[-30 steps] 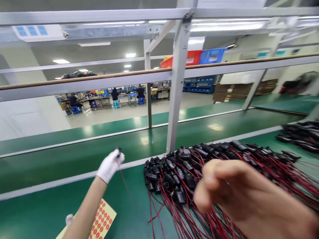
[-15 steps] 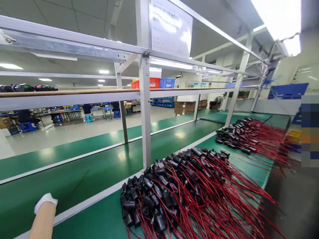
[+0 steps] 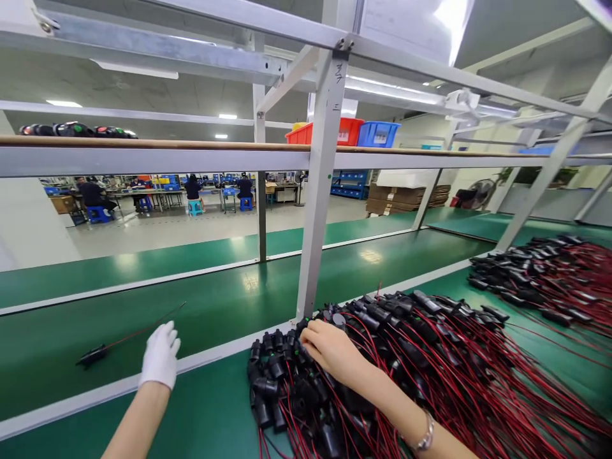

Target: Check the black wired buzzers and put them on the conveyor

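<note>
My left hand (image 3: 160, 357), in a white glove, hangs over the near edge of the green conveyor belt (image 3: 229, 319), its fingers loosely bent and apart with nothing in them. On the belt to its left lies one black cylindrical connector (image 3: 93, 355), whose thin red wire trails toward the upper right behind the glove. My bare right hand (image 3: 329, 344) reaches onto the left part of a large pile of black connectors (image 3: 382, 315) with red wires. Its fingers are closed on a black connector at the pile's back edge; the fingertips are partly hidden.
A white upright post (image 3: 315, 191) rises just behind the right hand, carrying a shelf rail (image 3: 191, 161) across the view. Red (image 3: 351, 132) and blue (image 3: 377, 134) bins sit on the shelf. A second connector pile (image 3: 540, 274) lies farther right. People sit at distant benches.
My right hand has come into view onto the pile. The left hand has moved right and turned palm inward, and the black connector now shows on the belt. The camera has turned left.
</note>
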A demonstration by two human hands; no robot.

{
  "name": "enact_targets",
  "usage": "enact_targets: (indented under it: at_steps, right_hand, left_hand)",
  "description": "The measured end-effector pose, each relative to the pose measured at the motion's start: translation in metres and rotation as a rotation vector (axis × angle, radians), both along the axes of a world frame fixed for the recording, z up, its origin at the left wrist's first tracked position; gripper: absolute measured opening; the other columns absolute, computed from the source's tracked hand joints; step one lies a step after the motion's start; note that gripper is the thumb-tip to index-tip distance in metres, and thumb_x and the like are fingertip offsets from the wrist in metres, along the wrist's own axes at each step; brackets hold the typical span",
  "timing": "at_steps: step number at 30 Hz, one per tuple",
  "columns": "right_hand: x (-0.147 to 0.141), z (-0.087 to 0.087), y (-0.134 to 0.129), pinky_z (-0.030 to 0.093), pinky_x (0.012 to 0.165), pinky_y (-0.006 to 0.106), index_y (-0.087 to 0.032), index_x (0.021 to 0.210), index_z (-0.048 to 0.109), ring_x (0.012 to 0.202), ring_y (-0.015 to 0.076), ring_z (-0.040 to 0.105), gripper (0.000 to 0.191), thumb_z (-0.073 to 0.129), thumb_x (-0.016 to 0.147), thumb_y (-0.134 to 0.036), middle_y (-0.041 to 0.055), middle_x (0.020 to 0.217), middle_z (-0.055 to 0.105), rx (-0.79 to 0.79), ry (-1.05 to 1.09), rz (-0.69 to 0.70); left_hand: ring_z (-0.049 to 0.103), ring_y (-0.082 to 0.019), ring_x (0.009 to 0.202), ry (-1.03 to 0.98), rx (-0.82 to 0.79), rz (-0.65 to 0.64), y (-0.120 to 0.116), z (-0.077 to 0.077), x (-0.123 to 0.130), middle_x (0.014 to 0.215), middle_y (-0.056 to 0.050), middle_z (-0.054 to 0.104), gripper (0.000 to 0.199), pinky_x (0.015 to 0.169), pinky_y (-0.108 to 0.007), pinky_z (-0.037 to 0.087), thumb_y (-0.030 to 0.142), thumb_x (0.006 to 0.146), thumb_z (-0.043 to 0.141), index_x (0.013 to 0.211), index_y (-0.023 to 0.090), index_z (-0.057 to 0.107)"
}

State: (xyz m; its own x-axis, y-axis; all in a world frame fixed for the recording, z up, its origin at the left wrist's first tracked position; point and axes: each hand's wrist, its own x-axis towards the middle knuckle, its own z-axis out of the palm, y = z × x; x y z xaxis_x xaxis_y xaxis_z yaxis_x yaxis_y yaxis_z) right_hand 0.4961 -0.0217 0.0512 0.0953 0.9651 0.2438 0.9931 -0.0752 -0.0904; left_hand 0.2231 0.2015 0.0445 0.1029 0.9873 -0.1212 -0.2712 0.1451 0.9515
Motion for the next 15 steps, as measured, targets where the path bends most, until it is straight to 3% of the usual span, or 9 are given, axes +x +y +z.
enact_targets:
  at_steps: [4, 7, 15]
  right_hand:
    - [0.0, -0.019, 0.014, 0.055, 0.084, 0.038, -0.015, 0.092, 0.067, 0.092, 0.0189, 0.066, 0.006, 0.064, 0.096, -0.018, 0.0024, 0.097, 0.069, -0.067, -0.135, 0.033]
    - [-0.002, -0.03, 0.023, 0.057, 0.086, 0.04, -0.014, 0.096, 0.068, 0.097, 0.02, 0.067, 0.01, 0.065, 0.096, -0.024, 0.0043, 0.104, 0.07, -0.114, -0.204, 0.027]
    - [-0.006, -0.038, 0.031, 0.056, 0.089, 0.042, -0.015, 0.099, 0.068, 0.1, 0.0209, 0.067, 0.012, 0.065, 0.097, -0.026, 0.0052, 0.108, 0.069, -0.115, -0.188, 0.034]
  left_hand:
    - [0.049, -0.024, 0.139, -0.084, -0.096, -0.089, -0.042, -0.005, 0.028, 0.148, -0.014, 0.051, 0.029, 0.119, -0.039, 0.037, 0.016, 0.097, 0.044, 0.124, 0.016, 0.056]
    - [0.052, -0.024, 0.137, -0.111, -0.124, -0.188, -0.065, -0.001, 0.038, 0.146, -0.012, 0.055, 0.026, 0.121, -0.04, 0.036, 0.019, 0.096, 0.048, 0.119, 0.019, 0.06]
    - [0.056, -0.026, 0.133, -0.139, -0.15, -0.243, -0.083, 0.006, 0.035, 0.145, -0.014, 0.057, 0.027, 0.119, -0.043, 0.039, 0.021, 0.094, 0.05, 0.117, 0.017, 0.062]
